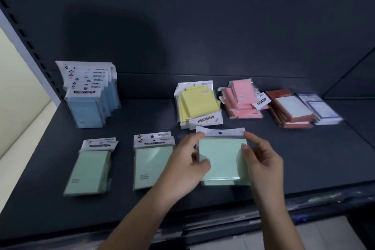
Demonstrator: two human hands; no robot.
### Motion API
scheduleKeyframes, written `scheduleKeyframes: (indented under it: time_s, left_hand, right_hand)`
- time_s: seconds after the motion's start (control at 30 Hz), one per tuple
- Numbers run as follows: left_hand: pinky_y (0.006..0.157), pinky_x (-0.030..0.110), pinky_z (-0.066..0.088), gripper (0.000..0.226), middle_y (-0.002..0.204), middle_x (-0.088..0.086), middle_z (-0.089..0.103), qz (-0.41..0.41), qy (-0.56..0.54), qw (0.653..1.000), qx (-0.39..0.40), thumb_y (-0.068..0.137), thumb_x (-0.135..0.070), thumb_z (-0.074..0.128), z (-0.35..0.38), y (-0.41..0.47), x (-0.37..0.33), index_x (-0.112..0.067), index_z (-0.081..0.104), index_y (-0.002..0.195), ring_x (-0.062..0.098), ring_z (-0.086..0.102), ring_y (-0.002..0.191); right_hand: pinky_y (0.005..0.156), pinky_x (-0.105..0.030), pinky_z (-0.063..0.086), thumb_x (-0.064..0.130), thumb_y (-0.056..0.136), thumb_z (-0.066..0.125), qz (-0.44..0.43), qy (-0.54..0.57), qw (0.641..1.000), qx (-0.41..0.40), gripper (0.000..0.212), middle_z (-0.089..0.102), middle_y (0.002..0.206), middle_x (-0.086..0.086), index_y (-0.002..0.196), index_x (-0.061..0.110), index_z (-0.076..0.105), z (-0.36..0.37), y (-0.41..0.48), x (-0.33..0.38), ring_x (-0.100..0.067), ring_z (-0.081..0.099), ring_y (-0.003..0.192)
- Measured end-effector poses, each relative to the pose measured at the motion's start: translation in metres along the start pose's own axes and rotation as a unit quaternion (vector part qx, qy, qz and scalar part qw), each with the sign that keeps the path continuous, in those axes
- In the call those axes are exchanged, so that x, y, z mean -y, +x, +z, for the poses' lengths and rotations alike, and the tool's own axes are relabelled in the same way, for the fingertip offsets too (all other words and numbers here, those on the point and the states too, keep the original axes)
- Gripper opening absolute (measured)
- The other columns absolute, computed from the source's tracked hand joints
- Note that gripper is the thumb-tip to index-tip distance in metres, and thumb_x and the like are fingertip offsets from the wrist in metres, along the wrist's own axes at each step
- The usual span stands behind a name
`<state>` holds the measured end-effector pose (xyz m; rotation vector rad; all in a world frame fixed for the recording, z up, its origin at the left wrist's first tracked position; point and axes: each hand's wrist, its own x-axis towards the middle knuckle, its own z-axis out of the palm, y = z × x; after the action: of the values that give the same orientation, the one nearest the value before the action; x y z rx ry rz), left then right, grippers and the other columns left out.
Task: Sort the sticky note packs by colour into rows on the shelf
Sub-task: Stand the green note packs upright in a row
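shelf (142, 113): dark; blue stack (89, 105) back left, then yellow (194, 105), pink (241, 101), red-brown (290, 111) and purple (322, 111) piles
left hand (188, 160): pinching the green pack's (223, 158) left edge
right hand (261, 160): fingers curled on its right edge
green pack: front row, just right of two green stacks (91, 166); minty, in a clear sleeve, white header

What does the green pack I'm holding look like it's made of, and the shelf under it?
The green pack: green paper in a clear, glossy plastic sleeve, going by the sheen and see-through edges; white header, probably card. The shelf: matte dark grey, likely painted metal, given the slotted upright at left.
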<state>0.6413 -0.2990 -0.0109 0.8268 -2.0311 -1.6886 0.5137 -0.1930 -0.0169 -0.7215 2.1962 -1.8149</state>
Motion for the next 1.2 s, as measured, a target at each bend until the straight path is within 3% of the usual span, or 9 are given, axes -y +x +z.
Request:
scheduleKeyframes:
  time_s: [0.13,0.23,0.4,0.53,0.63,0.77,0.9,1.0,1.2]
  left_hand:
    - [0.102,0.016,0.022,0.055,0.14,-0.01,0.034,0.049,0.192,0.98,-0.027,0.09,-0.022,0.054,0.021,0.005,0.004,-0.022,0.033,0.14,0.008,0.03,0.124]
    - [0.105,0.014,0.011,0.055,0.148,-0.008,0.026,0.055,0.273,0.959,-0.045,0.091,-0.028,0.052,0.026,0.007,0.01,-0.018,0.032,0.141,0.011,0.017,0.133]
    - [0.1,0.006,0.002,0.06,0.156,-0.006,0.005,0.005,0.198,0.98,0.002,0.095,-0.025,0.048,0.029,0.005,0.012,-0.019,0.017,0.147,0.006,0.004,0.142]
    - [0.116,0.026,0.015,0.07,0.153,-0.008,0.018,-0.078,0.041,0.996,0.015,0.09,-0.027,0.057,0.028,0.005,0.011,-0.028,0.015,0.145,0.011,0.02,0.14]
    - [0.11,0.037,0.033,0.076,0.139,-0.008,0.044,-0.153,-0.127,0.98,0.027,0.072,-0.034,0.067,0.027,0.005,0.003,-0.035,0.028,0.138,0.012,0.045,0.125]
    - [0.107,0.041,0.038,0.049,0.122,-0.002,0.056,-0.2,-0.245,0.947,-0.059,0.074,-0.013,0.072,0.025,0.015,0.0,-0.021,0.048,0.116,0.017,0.054,0.115]
    - [0.09,0.028,0.048,0.03,0.105,0.009,0.064,-0.225,-0.388,0.888,-0.103,0.082,0.006,0.061,0.026,0.021,-0.006,-0.003,0.055,0.11,0.018,0.062,0.093]
    - [0.073,0.018,0.051,0.017,0.08,-0.001,0.073,-0.189,-0.321,0.926,-0.057,0.084,0.003,0.06,0.026,0.015,-0.006,-0.011,0.067,0.086,0.012,0.067,0.077]
    - [0.072,0.01,0.048,0.032,0.093,-0.008,0.071,-0.071,-0.217,0.971,-0.076,0.086,0.005,0.057,0.017,0.002,-0.013,-0.024,0.063,0.097,-0.001,0.065,0.084]
  right_hand:
    - [0.076,-0.005,0.041,-0.004,0.087,0.055,-0.018,-0.073,0.997,-0.02,0.036,0.063,0.103,-0.001,0.093,0.031,0.064,-0.007,0.001,-0.014,-0.001,0.059,0.085]
    - [0.084,-0.012,0.041,-0.006,0.086,0.055,-0.031,-0.145,0.989,-0.029,0.03,0.059,0.104,0.002,0.102,0.016,0.068,-0.001,-0.001,-0.025,-0.011,0.058,0.094]
    - [0.093,-0.032,0.044,0.001,0.089,0.054,-0.002,-0.17,0.985,-0.022,0.023,0.056,0.105,0.001,0.105,0.01,0.066,0.003,-0.001,-0.027,-0.023,0.058,0.101]
    - [0.081,-0.021,0.038,0.009,0.09,0.055,0.046,-0.189,0.981,0.008,0.024,0.06,0.102,0.001,0.114,0.011,0.06,-0.006,0.001,-0.019,-0.016,0.058,0.092]
    - [0.08,-0.02,0.038,0.008,0.089,0.057,0.081,-0.191,0.978,0.037,0.027,0.06,0.093,0.007,0.115,0.012,0.058,-0.011,0.003,-0.014,-0.012,0.056,0.088]
    - [0.079,-0.025,0.046,0.0,0.086,0.059,0.135,-0.103,0.985,0.036,0.025,0.067,0.094,0.002,0.103,0.018,0.06,-0.015,0.005,-0.015,-0.013,0.061,0.087]
    - [0.064,-0.013,0.052,-0.008,0.085,0.057,0.204,0.067,0.977,0.008,0.025,0.067,0.096,-0.009,0.103,0.009,0.06,-0.019,0.005,-0.017,-0.016,0.061,0.08]
    - [0.055,-0.011,0.051,-0.012,0.081,0.056,0.226,0.156,0.961,0.022,0.027,0.066,0.089,-0.006,0.104,0.003,0.058,-0.026,0.008,-0.014,-0.015,0.062,0.076]
    - [0.062,-0.019,0.055,0.026,0.022,0.092,0.217,0.235,0.946,0.058,0.085,0.074,0.088,-0.008,0.099,0.005,0.063,-0.03,0.009,-0.001,-0.014,0.07,0.077]
